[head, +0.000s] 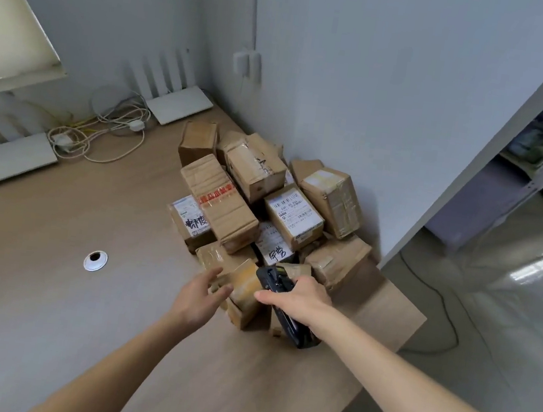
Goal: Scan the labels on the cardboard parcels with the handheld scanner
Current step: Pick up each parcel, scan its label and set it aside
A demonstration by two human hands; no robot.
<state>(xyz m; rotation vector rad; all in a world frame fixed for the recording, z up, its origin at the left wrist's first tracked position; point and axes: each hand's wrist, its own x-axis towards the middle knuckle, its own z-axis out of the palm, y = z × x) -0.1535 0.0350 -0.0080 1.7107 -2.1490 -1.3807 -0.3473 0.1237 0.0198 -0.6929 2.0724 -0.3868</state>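
The right hand (302,300) grips the black scanner (279,305), its head pointing toward the pile of parcels (263,204) against the wall at the far right of the worktop (46,280). The left hand (202,291), fingers spread and relaxed, touches the nearest parcel (242,288). No label shows on its visible faces, so it likely needs turning before a scan.

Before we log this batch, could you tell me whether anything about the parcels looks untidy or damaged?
The parcels lie in a jumbled heap against the wall, tilted across each other, several crumpled, some labels face away.
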